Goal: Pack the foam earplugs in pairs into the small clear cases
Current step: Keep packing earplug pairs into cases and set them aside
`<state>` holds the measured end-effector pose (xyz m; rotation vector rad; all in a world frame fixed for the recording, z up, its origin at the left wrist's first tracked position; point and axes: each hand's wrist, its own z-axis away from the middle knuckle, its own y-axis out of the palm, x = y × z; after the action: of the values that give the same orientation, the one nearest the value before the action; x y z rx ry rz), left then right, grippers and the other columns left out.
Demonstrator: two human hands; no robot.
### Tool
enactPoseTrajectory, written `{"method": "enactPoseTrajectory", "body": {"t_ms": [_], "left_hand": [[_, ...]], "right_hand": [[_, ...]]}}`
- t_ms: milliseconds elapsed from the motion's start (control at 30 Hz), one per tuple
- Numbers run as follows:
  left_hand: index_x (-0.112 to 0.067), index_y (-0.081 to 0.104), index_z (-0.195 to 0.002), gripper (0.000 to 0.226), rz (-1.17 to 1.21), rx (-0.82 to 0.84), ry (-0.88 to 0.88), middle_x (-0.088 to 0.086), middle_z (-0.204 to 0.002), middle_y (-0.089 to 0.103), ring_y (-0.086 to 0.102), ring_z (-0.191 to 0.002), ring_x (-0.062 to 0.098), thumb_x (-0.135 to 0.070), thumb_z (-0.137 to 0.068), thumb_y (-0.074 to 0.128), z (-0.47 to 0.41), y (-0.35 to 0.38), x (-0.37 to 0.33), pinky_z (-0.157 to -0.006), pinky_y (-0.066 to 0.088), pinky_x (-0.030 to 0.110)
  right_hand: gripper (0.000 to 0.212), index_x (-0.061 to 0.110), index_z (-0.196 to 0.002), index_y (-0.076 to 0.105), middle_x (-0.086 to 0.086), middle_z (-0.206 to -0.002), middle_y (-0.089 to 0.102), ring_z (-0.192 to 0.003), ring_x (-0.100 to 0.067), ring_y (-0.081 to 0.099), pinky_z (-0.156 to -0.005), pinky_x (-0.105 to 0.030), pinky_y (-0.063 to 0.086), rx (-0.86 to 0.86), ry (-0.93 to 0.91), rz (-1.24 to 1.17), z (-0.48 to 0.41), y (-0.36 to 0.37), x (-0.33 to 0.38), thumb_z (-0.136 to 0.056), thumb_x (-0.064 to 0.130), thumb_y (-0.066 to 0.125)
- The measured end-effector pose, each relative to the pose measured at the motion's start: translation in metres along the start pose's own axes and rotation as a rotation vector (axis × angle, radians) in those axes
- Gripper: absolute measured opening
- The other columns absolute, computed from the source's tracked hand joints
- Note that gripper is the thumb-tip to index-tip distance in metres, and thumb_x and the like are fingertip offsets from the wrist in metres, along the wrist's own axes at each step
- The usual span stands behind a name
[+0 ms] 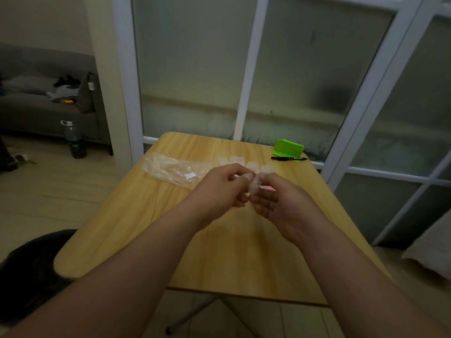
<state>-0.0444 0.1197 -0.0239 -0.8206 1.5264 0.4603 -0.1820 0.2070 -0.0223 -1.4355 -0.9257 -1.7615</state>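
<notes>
Clear, glossy small case (253,185) sits pinched between our left hand (223,189) and right hand (280,203); four more cases (244,163) lie beyond.

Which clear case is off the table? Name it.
The clear case pinched between the left hand and right hand; the other cases lie in a row on the table.

Dim room: frosted glass doors (195,69) behind a wooden table (219,252), perhaps a grey sofa (36,106) left.

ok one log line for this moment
both hands: left hand, right hand | holding: clear case | above: table | earplugs: cannot tell
</notes>
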Motion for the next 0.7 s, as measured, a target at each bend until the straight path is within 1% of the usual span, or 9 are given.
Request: {"method": "enactPoseTrajectory", "body": {"t_ms": [67,133,200,333,367,467,500,600,700], "left_hand": [[-0.022,0.075,-0.113,0.025,-0.003,0.019,-0.017,0.015,-0.102,0.075,0.074,-0.09,0.028,-0.036,-0.109,0.055,0.006,-0.003,0.001,-0.082,0.063,0.039],[-0.023,0.073,-0.116,0.026,0.022,0.047,-0.033,0.017,-0.101,0.075,0.075,-0.088,0.028,-0.039,-0.108,0.055,0.012,-0.006,0.003,-0.081,0.064,0.038],[-0.024,0.072,-0.12,0.026,0.03,0.065,-0.03,0.017,-0.099,0.074,0.074,-0.085,0.025,-0.041,-0.108,0.055,0.016,-0.008,0.004,-0.08,0.063,0.035],[-0.029,0.072,-0.121,0.025,0.036,0.052,-0.01,0.01,-0.092,0.072,0.071,-0.08,0.021,-0.041,-0.109,0.053,0.017,-0.004,0.008,-0.078,0.061,0.034],[-0.029,0.072,-0.12,0.026,0.044,0.048,-0.01,0.009,-0.09,0.073,0.07,-0.08,0.021,-0.041,-0.109,0.053,0.017,-0.003,0.008,-0.078,0.06,0.034],[-0.027,0.071,-0.12,0.027,0.069,0.062,-0.021,0.009,-0.089,0.072,0.069,-0.078,0.021,-0.042,-0.109,0.053,0.014,-0.001,0.008,-0.077,0.058,0.036],[-0.027,0.071,-0.12,0.027,0.068,0.072,-0.026,0.009,-0.089,0.072,0.069,-0.078,0.021,-0.044,-0.108,0.054,0.013,-0.001,0.007,-0.077,0.058,0.036],[-0.027,0.071,-0.121,0.029,0.082,0.126,-0.066,0.009,-0.091,0.072,0.071,-0.08,0.022,-0.047,-0.104,0.059,0.013,-0.003,0.005,-0.075,0.059,0.033],[-0.029,0.072,-0.123,0.026,0.142,0.2,-0.136,0.011,-0.096,0.075,0.073,-0.085,0.025,-0.042,-0.103,0.063,0.013,-0.007,0.005,-0.078,0.06,0.035]], "right_hand": [[0.021,0.009,-0.11,0.071,-0.007,-0.089,0.075,-0.082,-0.019,0.071,-0.07,-0.033,0.055,0.004,-0.053,0.003,0.001,-0.004,-0.002,-0.095,0.024,0.071],[0.017,0.013,-0.106,0.067,-0.005,-0.088,0.075,-0.082,-0.018,0.073,-0.07,-0.034,0.055,0.013,-0.078,0.017,0.002,-0.003,-0.004,-0.099,0.028,0.07],[0.016,0.014,-0.105,0.067,-0.007,-0.092,0.077,-0.087,-0.02,0.075,-0.072,-0.035,0.054,0.036,-0.082,0.059,0.004,0.0,-0.007,-0.099,0.029,0.069],[0.03,0.01,-0.116,0.07,-0.012,-0.105,0.081,-0.098,-0.025,0.076,-0.075,-0.036,0.052,0.049,-0.06,0.098,0.006,0.004,-0.009,-0.098,0.034,0.068],[0.033,0.01,-0.115,0.072,-0.012,-0.104,0.081,-0.097,-0.025,0.076,-0.076,-0.036,0.052,0.067,-0.04,0.105,0.007,0.004,-0.009,-0.099,0.038,0.067],[0.037,0.017,-0.094,0.077,-0.007,-0.089,0.074,-0.083,-0.02,0.066,-0.072,-0.034,0.05,0.12,0.034,0.114,0.011,0.004,-0.007,-0.099,0.051,0.063],[0.039,0.019,-0.09,0.077,-0.005,-0.087,0.071,-0.08,-0.018,0.063,-0.07,-0.034,0.05,0.121,0.052,0.113,0.01,0.002,-0.007,-0.098,0.055,0.064],[0.04,0.019,-0.088,0.077,-0.006,-0.089,0.066,-0.076,-0.016,0.059,-0.066,-0.031,0.049,0.139,0.073,0.123,0.008,-0.006,-0.006,-0.097,0.056,0.067],[0.038,0.016,-0.091,0.074,-0.005,-0.086,0.065,-0.069,-0.013,0.057,-0.062,-0.027,0.047,0.187,0.084,0.151,0.007,-0.014,-0.003,-0.098,0.053,0.067]]}}
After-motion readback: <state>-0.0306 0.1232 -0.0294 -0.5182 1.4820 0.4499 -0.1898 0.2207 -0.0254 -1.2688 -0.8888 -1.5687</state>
